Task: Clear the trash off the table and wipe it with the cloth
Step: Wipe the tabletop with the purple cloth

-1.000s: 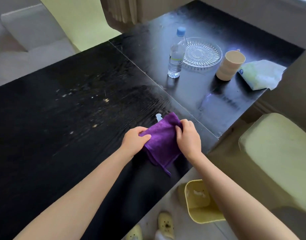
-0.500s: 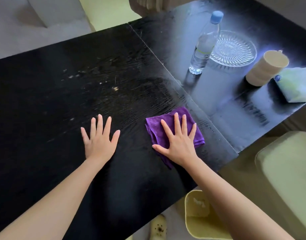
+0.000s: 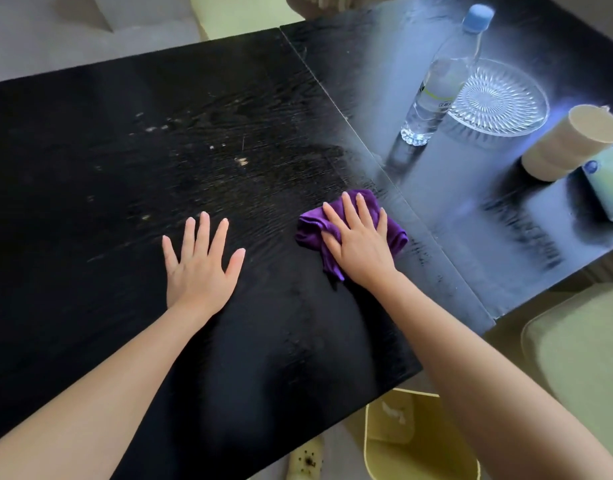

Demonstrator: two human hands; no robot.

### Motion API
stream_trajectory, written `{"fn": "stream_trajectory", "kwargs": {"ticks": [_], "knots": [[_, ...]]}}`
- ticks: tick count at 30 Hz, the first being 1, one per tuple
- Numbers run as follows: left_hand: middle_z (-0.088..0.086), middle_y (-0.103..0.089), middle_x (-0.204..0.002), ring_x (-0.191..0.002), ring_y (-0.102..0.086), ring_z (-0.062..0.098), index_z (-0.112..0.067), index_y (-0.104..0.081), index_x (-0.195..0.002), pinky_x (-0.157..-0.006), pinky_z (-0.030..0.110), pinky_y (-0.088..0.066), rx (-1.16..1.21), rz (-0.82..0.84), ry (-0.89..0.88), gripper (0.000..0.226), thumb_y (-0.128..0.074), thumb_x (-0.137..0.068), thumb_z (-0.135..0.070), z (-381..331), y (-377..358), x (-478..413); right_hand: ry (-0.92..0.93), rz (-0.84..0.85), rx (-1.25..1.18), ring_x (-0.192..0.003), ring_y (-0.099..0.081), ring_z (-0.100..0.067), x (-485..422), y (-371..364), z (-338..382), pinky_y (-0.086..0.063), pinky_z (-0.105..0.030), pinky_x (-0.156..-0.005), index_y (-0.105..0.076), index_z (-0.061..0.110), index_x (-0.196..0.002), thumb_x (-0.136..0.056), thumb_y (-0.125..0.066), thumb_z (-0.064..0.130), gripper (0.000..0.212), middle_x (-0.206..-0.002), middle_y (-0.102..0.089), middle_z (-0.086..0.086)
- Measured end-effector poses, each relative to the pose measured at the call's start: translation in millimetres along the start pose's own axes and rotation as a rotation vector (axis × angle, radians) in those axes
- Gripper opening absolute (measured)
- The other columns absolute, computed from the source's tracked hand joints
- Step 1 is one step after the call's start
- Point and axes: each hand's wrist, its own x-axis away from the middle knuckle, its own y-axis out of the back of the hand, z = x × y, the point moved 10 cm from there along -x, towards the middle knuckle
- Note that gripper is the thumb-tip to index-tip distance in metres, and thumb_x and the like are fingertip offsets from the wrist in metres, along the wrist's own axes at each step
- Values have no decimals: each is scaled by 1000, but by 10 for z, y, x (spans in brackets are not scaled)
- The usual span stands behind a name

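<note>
While both bare arms reach forward from the bottom edge of the view, the hands lie flat on a black wooden desk (image 3: 90,306). The left hand (image 3: 199,263) rests palm down on the bare surface with its fingers spread wide, holding nothing. The right hand (image 3: 358,242) presses palm down on a crumpled purple cloth (image 3: 312,228), fingers stretched out rather than curled around it. The cloth sits near the desk's front right part, just left of a thin seam that runs across the top. The two hands are well apart from each other.

Beyond the left hand, pale crumbs (image 3: 242,161) and specks are scattered over the dark wood. To the right of the seam, farther back, a clear plastic bottle (image 3: 436,88) with a blue cap stands upright, just beside a patterned glass plate (image 3: 499,98). Right of the plate is a cream cup (image 3: 572,143), and beside it, at the picture's edge, a pale green packet (image 3: 610,188).

Below the desk's near edge, on the floor, stands a yellow bin (image 3: 416,445) with a scrap of white paper inside. A pale green cushioned seat (image 3: 582,348) is at the right.
</note>
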Motion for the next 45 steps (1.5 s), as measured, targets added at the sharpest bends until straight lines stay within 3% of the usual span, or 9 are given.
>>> {"fn": "stream_trajectory", "kwargs": {"ticks": [4,11,14,20,25,29,32,36,45], "knots": [[2,3,-162,-149,8,21,-27,-2,-151,-118,52,4,3,14,-16,66,-9,-93,-57,12,-10,5,74,-41,-41,-149,-18,-22,70,106,-99,-11,-47,-119,-37,32,-145,-86,-12,55,67,-158,-28,1],[3,0,-162,-149,5,23,-27,-6,-151,-118,54,1,7,-7,-31,65,-11,-94,-57,22,-16,-20,43,-92,-104,-144,-31,-19,482,168,-534,-24,-43,-119,-50,29,-137,-88,-23,49,60,-152,-39,5],[3,1,-162,-149,5,23,-27,-5,-151,-118,55,2,5,1,-35,65,-10,-94,-57,11,-20,-17,-41,-120,-128,-144,-31,-18,761,197,-718,-24,-44,-119,-49,30,-137,-88,-24,48,58,-152,-39,5],[4,2,-162,-149,6,24,-25,-4,-151,-117,55,2,-2,2,-31,66,-9,-93,-57,2,0,-1,-385,-229,-112,-144,-32,-27,1367,151,-737,-21,-46,-119,-50,24,-138,-92,-32,43,54,-151,-41,-5],[6,2,-162,-149,6,25,-24,-3,-151,-117,56,2,-1,12,-37,66,-9,-94,-56,-13,10,8,-514,-166,-109,-147,-22,-30,1511,-16,-372,-13,-49,-119,-39,21,-145,-92,-40,46,58,-157,-29,-9],[6,2,-162,-149,6,25,-24,-3,-151,-117,56,2,8,16,-42,67,-8,-93,-56,-12,3,10,-436,-172,-94,-144,-29,-32,1610,-45,173,-12,-48,-116,-46,22,-141,-87,-42,51,62,-154,-36,-9],[6,2,-162,-149,6,25,-24,-3,-151,-117,56,2,-4,25,-40,66,-8,-93,-56,-10,-3,12,-260,-140,-69,-143,-32,-30,1709,-109,553,-12,-48,-115,-46,28,-140,-87,-41,55,60,-153,-39,-5],[7,0,-162,-149,4,26,-24,-4,-151,-117,56,1,0,18,-51,65,-10,-94,-55,-15,10,10,-80,-162,-14,-140,-40,-27,1573,-76,477,-18,-46,-113,-52,33,-135,-88,-42,52,52,-148,-46,1],[6,0,-162,-149,5,25,-24,-5,-151,-118,56,2,19,5,-51,65,-12,-94,-55,-14,2,-3,-140,-115,-38,-147,-24,-24,582,0,66,-12,-48,-119,-41,32,-143,-94,-32,51,53,-155,-35,5]]}}
